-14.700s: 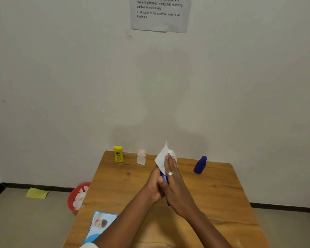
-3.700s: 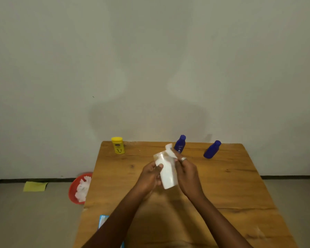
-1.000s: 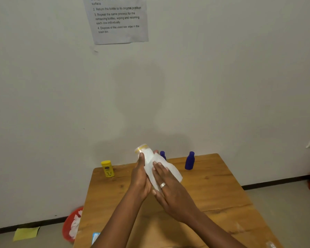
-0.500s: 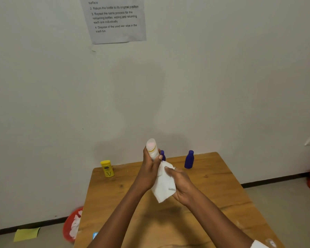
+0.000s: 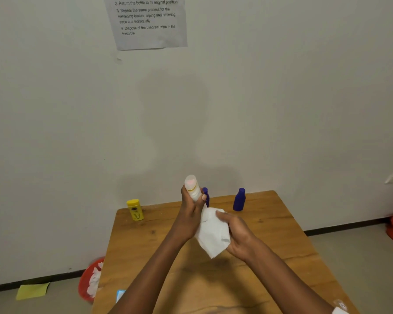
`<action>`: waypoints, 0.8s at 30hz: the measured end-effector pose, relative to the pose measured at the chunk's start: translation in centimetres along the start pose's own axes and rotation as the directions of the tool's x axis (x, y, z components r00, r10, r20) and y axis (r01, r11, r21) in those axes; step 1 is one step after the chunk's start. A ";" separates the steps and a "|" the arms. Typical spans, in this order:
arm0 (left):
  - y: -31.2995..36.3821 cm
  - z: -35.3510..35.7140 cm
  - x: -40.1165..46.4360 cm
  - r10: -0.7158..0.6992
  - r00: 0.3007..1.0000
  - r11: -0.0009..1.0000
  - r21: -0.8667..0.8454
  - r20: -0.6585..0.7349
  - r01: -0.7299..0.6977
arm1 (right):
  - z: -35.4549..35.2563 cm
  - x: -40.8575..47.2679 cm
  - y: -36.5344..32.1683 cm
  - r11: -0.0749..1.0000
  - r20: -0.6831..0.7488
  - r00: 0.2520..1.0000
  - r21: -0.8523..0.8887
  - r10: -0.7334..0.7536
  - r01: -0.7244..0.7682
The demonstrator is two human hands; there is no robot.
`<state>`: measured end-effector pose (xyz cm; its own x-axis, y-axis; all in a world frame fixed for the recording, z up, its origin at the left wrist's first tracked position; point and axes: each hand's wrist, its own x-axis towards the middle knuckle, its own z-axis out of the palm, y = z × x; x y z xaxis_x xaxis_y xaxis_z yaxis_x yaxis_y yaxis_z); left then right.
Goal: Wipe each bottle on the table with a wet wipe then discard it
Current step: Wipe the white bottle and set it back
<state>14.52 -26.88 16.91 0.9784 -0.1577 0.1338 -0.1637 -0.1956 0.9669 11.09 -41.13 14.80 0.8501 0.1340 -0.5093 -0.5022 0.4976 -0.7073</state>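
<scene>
My left hand grips a white bottle upright above the wooden table, its cap end sticking out over my fingers. My right hand holds a white wet wipe wrapped around the bottle's lower part. A yellow bottle stands at the table's back left. One blue bottle stands at the back right of centre. Another blue bottle is partly hidden behind my left hand.
A red bin with used white wipes sits on the floor left of the table. A blue wipe pack peeks out at the table's front left edge. A yellow paper lies on the floor. An instruction sheet hangs on the wall.
Over the last second my left hand turned the white bottle upright. My right hand slid with the wipe from the bottle's side down to its lower part.
</scene>
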 end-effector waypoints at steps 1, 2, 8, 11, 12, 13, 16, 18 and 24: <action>0.0 0.2 -0.2 0.005 1.000 1.000 -0.005 0.008 -0.005 | -0.3 0.4 -0.3 1.000 -0.005 1.000 0.024 -0.005 0.006; 0.0 0.4 -0.3 0.016 1.000 1.000 0.002 0.015 -0.016 | -0.3 0.7 -0.5 0.999 -0.019 1.000 0.039 -0.006 0.007; -0.9 0.3 0.0 0.075 0.996 0.990 0.124 -0.037 -0.070 | 1.9 0.0 1.8 0.994 -0.032 0.998 -0.099 0.045 -0.048; -0.3 -1.2 -0.3 0.086 0.982 0.985 0.162 -0.168 -0.059 | 1.5 -2.3 1.0 0.943 0.047 0.998 -0.333 0.032 -0.014; -0.2 -1.7 -0.5 0.071 0.971 0.982 0.189 -0.228 -0.028 | 1.4 -3.0 0.1 0.906 0.040 0.999 -0.423 0.009 0.009; -0.1 -2.1 -0.7 0.059 0.957 0.975 0.223 -0.284 0.007 | 1.4 -3.3 -1.1 0.854 -0.003 0.999 -0.519 -0.048 0.039; -0.2 -2.3 -1.3 0.023 0.939 0.947 0.309 -0.342 0.090 | 2.6 -3.0 -5.5 0.594 -0.045 0.924 -0.778 -0.379 0.206; -0.2 -1.7 -1.8 0.023 0.943 0.919 0.379 -0.333 0.111 | 4.4 -2.6 -7.8 0.314 0.133 0.817 -0.879 -0.562 0.360; -0.6 -0.1 -1.7 0.045 0.953 0.868 0.484 -0.298 0.110 | 9.3 -1.5 -7.0 -0.305 0.555 0.760 -0.828 -0.338 0.470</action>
<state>12.98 -26.44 16.16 0.9632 0.1295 0.2356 -0.0952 -0.6554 0.7492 14.85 -36.89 25.09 0.9038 0.4095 0.1245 0.4211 -0.7987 -0.4298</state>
